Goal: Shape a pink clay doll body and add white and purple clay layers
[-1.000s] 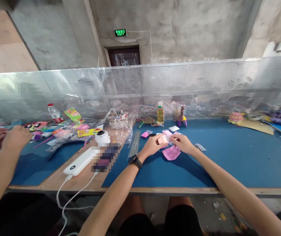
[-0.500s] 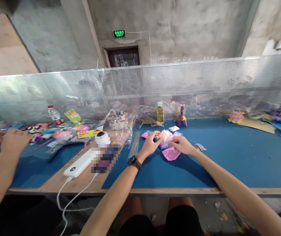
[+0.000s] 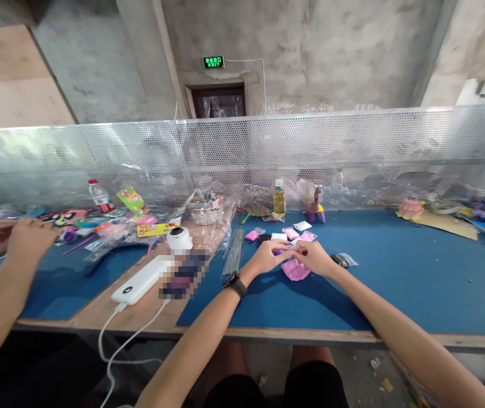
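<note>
My left hand (image 3: 269,256) and my right hand (image 3: 314,258) meet over the blue mat, fingertips closed together. Whatever they pinch is too small or hidden to make out. Just below the fingers lies a crumpled pink piece (image 3: 296,271), and a bit of purple shows behind the left fingers. Beyond the hands are small packets: a pink packet (image 3: 252,234), a white packet (image 3: 302,225), another pink packet (image 3: 290,233) and a black one (image 3: 263,239) partly behind my left hand. Right of my right hand is a clear packet with dark contents (image 3: 344,260).
A bundle of thin clear sticks (image 3: 234,251) lies left of my hands. Behind stand a bottle of yellow liquid (image 3: 279,199) and a brown-and-purple animal figure (image 3: 317,205). A white power bank (image 3: 143,280) with cables lies left. Another person's hands (image 3: 28,241) work at far left.
My hands have drawn closer together and slightly nearer to me. The pale item in a clear bag that showed between them is no longer visible there. The view has shifted slightly.
</note>
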Demonstrator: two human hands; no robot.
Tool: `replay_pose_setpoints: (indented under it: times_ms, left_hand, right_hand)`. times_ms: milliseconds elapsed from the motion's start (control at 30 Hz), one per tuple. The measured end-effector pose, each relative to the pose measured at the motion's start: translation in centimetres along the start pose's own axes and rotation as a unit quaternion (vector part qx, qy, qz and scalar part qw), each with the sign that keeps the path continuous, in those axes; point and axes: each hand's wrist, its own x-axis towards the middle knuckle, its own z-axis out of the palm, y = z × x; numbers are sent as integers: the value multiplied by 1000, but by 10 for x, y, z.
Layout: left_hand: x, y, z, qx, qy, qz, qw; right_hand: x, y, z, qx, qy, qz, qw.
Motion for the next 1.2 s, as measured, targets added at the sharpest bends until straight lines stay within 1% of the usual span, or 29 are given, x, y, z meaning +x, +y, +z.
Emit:
replay_pose_setpoints:
  times_ms: [100, 300, 400, 500, 633, 800, 967, 1100, 1200]
  left_hand:
    - [1, -1, 0, -26, -25, -5, 999]
    - [-1, -1, -7, -30, -61, -25, 997]
    - [-2, 0, -6, -41, -75, -18, 996]
    - [-2, 1, -2, -32, -68, -3, 997]
    - [-1, 1, 3, -20, -61, 15, 998]
    - [-1, 6, 1, 3, -58, 34, 998]
    - [-1, 13, -3, 58, -30, 59, 996]
    - [-1, 14, -3, 108, -32, 77, 991]
    - [-2, 13, -2, 157, -39, 79, 984]
  right_hand:
    - [-2, 0, 2, -10, -2, 0, 1000]
    - [-5, -6, 6, -38, -26, -6, 999]
    - [-5, -8, 6, -67, -20, -14, 997]
    - [-5, -5, 4, -93, -17, -15, 995]
    - [-3, -2, 2, -94, -29, -4, 995]
    - [-3, -3, -1, -85, -48, -12, 995]
    - [-4, -7, -5, -95, -62, -48, 992]
    - [-5, -9, -6, -87, -70, -59, 992]
    - [-6, -10, -5, -94, -66, -64, 991]
